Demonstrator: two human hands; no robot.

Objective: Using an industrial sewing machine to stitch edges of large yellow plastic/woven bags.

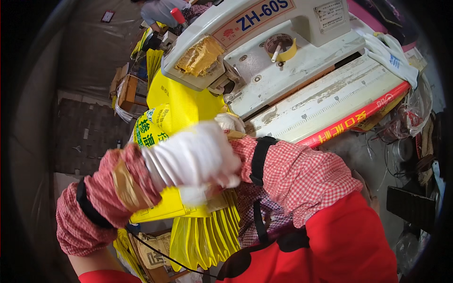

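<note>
My left hand (207,153), in a white glove, crosses in front of my body over the yellow printed bags (181,104). It is smeared by motion, so its fingers cannot be made out. My right hand (230,122), also gloved, shows only in part behind it, close to the working end of a large pale sewing machine (264,42). Its fingers are hidden. One yellow bag lies under the machine's head, and a stack of folded yellow bags (205,240) fans out below my left hand. Checked sleeve covers wrap both my forearms.
A tape roll (286,49) sits on the machine around a white peg. A white glove or cloth (391,56) drapes over the machine bed's right end. Wooden framing (130,92) stands at left, and clear plastic bags (410,115) lie at right. Part of another person (163,10) shows at the top.
</note>
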